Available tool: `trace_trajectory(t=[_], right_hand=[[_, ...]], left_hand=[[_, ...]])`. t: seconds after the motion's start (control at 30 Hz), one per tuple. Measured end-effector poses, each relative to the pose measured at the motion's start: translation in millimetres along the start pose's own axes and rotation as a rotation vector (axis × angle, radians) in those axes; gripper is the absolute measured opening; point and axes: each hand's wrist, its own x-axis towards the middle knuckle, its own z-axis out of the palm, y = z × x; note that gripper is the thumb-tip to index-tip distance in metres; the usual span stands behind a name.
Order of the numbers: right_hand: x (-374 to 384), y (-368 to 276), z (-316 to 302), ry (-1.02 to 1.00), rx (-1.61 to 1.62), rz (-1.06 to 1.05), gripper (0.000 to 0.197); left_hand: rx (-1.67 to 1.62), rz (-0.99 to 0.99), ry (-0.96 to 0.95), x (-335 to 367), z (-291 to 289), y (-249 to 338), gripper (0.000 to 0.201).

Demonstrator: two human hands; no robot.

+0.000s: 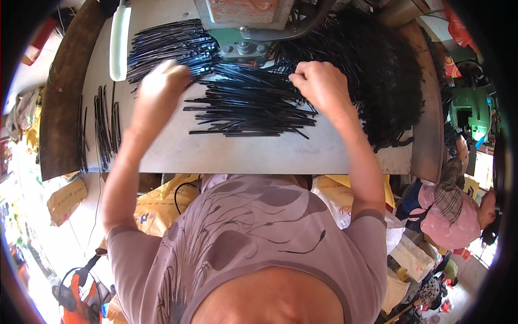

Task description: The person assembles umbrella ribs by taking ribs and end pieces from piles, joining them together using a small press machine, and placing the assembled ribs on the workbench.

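The right hand (pixel 322 86) is pinching black strips (pixel 248 105) beneath the machine head (pixel 245 32); the left hand (pixel 162 89), loosely closed, is resting on them. A large tangled heap (pixel 377 75) beyond the right hand is awaiting handling, while few sorted strips (pixel 105 129) are lying left of the left hand.

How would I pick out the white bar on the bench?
Start at the grey bench and go to its far left corner, beyond the left hand. The white bar lies there lengthwise, beside the black strips. It alone is pale, thick and round-ended.

Single head-worn fisheye view, straight down, close over the worktable (pixel 226 154)
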Motion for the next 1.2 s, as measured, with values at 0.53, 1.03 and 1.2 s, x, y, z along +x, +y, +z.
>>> trace_trajectory(t=[0.53, 1.03, 1.2], right_hand=[[-0.7, -2.7, -4.1, -0.098, -0.134, 0.101, 0.014], [-5.3, 16.4, -26.7, -0.182, 0.034, 0.102, 0.01], [-8.9, 16.9, -48.4, -0.27, 0.136, 0.043, 0.011]], left_hand=[[-0.175, 0.239, 0.051, 26.7, 66.4, 16.8, 0.023], [-0.667, -0.175, -0.097, 15.6, 18.6, 46.5, 0.018], [-1.024, -0.318, -0.177, 7.1, 14.9, 33.8, 0.024]])
